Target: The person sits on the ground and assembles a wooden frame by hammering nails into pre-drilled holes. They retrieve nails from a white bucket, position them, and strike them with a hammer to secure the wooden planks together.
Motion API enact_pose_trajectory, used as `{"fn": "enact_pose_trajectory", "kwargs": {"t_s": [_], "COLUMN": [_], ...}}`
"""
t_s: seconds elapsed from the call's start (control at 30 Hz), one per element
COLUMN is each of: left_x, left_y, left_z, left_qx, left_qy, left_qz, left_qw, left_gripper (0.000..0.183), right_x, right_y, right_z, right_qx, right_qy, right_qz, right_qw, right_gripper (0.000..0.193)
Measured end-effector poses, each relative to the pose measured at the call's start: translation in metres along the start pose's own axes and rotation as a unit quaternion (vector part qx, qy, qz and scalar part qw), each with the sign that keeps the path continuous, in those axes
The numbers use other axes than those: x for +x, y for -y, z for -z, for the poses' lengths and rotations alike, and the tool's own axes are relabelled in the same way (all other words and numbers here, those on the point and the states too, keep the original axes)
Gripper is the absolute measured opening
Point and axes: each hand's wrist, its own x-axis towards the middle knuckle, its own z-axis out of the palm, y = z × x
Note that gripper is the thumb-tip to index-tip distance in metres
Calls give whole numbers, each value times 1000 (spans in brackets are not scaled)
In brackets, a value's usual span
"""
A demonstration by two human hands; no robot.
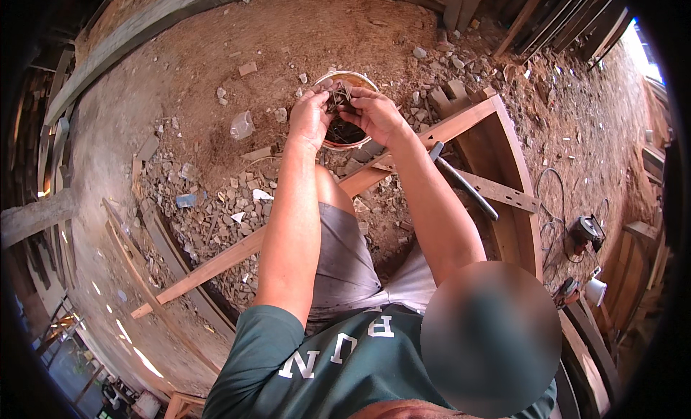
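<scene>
From my end, the thin dark pieces (337,99) at the fingers (366,103) are too small to tell. Those fingers hide part of the bucket (351,73), the left forearm (290,224) interrupts the wooden beam (216,269), and a round blur (491,340) covers some shirt (263,347) from me.

Rubble and timber around a dirt floor

Across the floor (194,77), rubble (216,228) lies thickest left of centre, with a blue scrap (186,201) and a white shard (262,194) among its chips. Some clear plastic (242,125) lies farther up, and a brick piece (247,68) higher still. A grey beam (137,39) runs along the upper left; timber (43,149) is piled at the left edge. At upper right, planks (568,19) stand close together. On the right, a cord (561,185) loops near a dark power tool (589,232), with a white container (595,291) below it. Sunlight (147,363) streaks the lower left.
</scene>
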Motion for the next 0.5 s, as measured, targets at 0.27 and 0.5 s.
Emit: {"fn": "enact_pose_trajectory", "kwargs": {"t_s": [0.27,0.5], "left_x": [7,3], "left_y": [6,16], "left_z": [10,1], "left_qx": [44,315], "left_qy": [-27,-123], "left_qz": [-16,-113], "left_qw": [999,934], "left_gripper": [25,28], "right_x": [1,13], "right_y": [-1,-4], "right_z": [-1,4], "right_qx": [-14,-186], "right_qy": [2,-53], "right_qz": [0,11], "right_qw": [1000,981], "right_gripper": [29,38]}}
